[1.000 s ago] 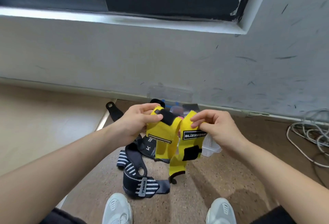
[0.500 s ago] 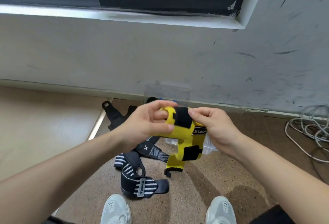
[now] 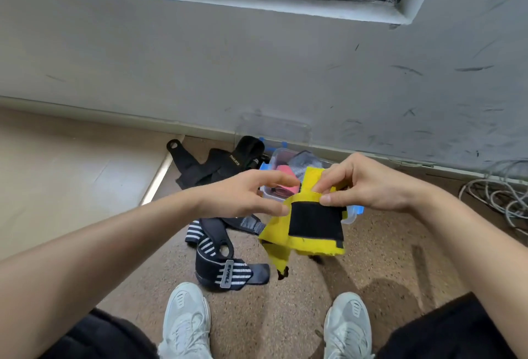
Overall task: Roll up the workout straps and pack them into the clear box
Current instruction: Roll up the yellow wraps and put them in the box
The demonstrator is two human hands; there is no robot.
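Fingertips (image 3: 325, 198) of right hand (image 3: 368, 184) pinching yellow strap (image 3: 303, 244) at top, left hand (image 3: 245, 196) loose, thumb touching strap's side

1 wide-angle view from the person's head, facing forward and down. Left hand (image 3: 243, 196) and right hand (image 3: 368, 184) are close, central; shoes (image 3: 185, 321) below, wall (image 3: 200, 58) above.

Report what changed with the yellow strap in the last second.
The yellow strap, bundled between both hands half a second ago, now hangs opened out. The left hand let go its wrap; only its thumb touches the edge. The right hand still pinches the top. The striped strap stayed put.
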